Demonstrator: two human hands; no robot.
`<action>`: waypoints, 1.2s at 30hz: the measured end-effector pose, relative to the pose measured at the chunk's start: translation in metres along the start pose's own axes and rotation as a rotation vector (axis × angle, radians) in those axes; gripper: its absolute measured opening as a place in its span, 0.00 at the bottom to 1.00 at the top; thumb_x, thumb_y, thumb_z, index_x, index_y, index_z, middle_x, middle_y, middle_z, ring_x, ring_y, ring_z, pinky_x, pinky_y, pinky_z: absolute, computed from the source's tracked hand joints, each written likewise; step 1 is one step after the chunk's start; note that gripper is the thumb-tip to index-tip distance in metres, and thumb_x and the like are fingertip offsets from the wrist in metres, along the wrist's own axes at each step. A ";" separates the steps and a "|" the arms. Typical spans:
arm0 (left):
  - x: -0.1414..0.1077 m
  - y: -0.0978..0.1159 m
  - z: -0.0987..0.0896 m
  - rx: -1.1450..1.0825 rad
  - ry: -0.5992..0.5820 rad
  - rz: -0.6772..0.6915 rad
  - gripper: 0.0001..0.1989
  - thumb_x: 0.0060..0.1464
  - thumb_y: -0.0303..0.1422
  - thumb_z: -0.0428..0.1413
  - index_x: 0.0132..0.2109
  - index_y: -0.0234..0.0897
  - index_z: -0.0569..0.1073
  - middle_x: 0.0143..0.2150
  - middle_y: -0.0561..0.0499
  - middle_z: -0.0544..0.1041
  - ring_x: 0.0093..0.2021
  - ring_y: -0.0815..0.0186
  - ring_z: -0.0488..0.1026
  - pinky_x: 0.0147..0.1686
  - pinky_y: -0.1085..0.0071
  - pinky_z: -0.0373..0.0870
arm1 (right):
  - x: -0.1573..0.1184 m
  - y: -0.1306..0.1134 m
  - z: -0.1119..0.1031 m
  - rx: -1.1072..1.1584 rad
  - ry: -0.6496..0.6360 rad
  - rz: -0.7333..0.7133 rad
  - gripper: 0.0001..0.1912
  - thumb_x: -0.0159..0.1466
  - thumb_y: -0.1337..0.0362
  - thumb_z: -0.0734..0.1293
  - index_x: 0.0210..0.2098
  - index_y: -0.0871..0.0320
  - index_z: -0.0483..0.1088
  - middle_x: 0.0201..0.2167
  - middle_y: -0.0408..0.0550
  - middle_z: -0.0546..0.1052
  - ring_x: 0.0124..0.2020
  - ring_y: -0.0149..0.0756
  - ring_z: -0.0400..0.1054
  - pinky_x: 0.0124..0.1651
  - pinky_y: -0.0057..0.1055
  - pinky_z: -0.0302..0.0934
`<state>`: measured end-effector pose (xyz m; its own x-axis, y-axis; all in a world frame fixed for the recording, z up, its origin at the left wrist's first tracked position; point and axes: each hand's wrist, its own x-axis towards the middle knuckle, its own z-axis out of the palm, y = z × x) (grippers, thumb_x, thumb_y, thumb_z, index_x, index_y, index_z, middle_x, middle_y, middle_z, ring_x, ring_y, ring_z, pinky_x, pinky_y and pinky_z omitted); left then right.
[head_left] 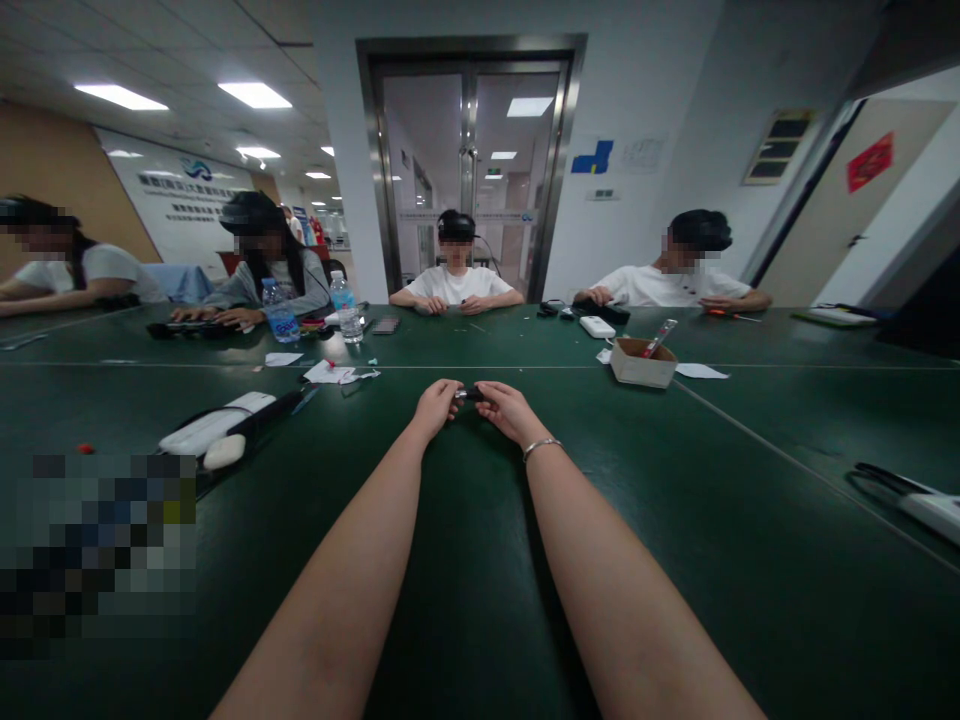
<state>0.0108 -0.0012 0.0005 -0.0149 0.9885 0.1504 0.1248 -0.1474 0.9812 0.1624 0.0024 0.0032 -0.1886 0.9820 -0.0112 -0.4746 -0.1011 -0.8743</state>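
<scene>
Stretched out over the green table [480, 560], my two hands meet at a small black object with a silver end [471, 395]. It is short and roughly cylindrical, too small here to name its kind. My left hand [438, 408] is closed, pinching the silver end between thumb and fingers. On the other side my right hand [508, 408] grips the black end, its fingers bent round it. A silver bracelet [541, 449] circles my right wrist. Part of the object is hidden behind my fingers.
Left of my arms lie a white power bank or box with cable [221, 425] and a white mouse-like piece [225, 452]. Farther off are paper scraps [330, 373], bottles [346, 312] and a small carton [643, 365]. Several people sit around the table.
</scene>
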 end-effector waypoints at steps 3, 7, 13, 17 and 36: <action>0.000 0.000 0.000 0.000 -0.012 -0.008 0.10 0.55 0.32 0.49 0.41 0.32 0.70 0.27 0.50 0.70 0.21 0.74 0.64 0.18 0.80 0.60 | 0.000 0.000 0.000 0.003 -0.002 0.000 0.02 0.57 0.74 0.69 0.30 0.63 0.72 0.24 0.47 0.74 0.21 0.27 0.67 0.23 0.21 0.64; -0.001 0.002 0.001 -0.012 -0.015 -0.002 0.10 0.55 0.32 0.49 0.42 0.32 0.70 0.26 0.51 0.68 0.20 0.74 0.63 0.18 0.80 0.60 | 0.000 0.000 0.000 -0.002 -0.006 0.001 0.02 0.57 0.74 0.69 0.30 0.63 0.72 0.24 0.47 0.73 0.21 0.27 0.67 0.23 0.21 0.64; -0.002 0.003 0.000 -0.016 0.000 -0.002 0.11 0.56 0.32 0.49 0.44 0.33 0.69 0.24 0.53 0.67 0.19 0.74 0.62 0.17 0.80 0.59 | 0.000 0.000 0.001 -0.007 -0.001 -0.002 0.02 0.57 0.73 0.69 0.30 0.63 0.72 0.24 0.46 0.73 0.20 0.27 0.67 0.23 0.21 0.64; -0.001 0.003 0.000 -0.007 0.006 -0.003 0.11 0.55 0.31 0.50 0.44 0.33 0.70 0.25 0.53 0.67 0.19 0.74 0.62 0.17 0.80 0.59 | -0.001 -0.001 0.001 -0.002 -0.008 -0.001 0.02 0.58 0.74 0.68 0.30 0.63 0.72 0.24 0.47 0.73 0.21 0.27 0.67 0.23 0.21 0.64; -0.002 0.004 0.000 0.019 -0.018 0.014 0.11 0.55 0.33 0.50 0.40 0.32 0.72 0.23 0.52 0.66 0.20 0.74 0.61 0.17 0.81 0.57 | -0.002 -0.001 0.001 -0.010 -0.023 0.003 0.02 0.56 0.73 0.70 0.30 0.63 0.72 0.24 0.46 0.73 0.21 0.27 0.67 0.24 0.21 0.64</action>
<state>0.0109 -0.0033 0.0038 0.0049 0.9868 0.1618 0.1438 -0.1608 0.9765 0.1623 0.0007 0.0047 -0.2093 0.9778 -0.0027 -0.4654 -0.1021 -0.8792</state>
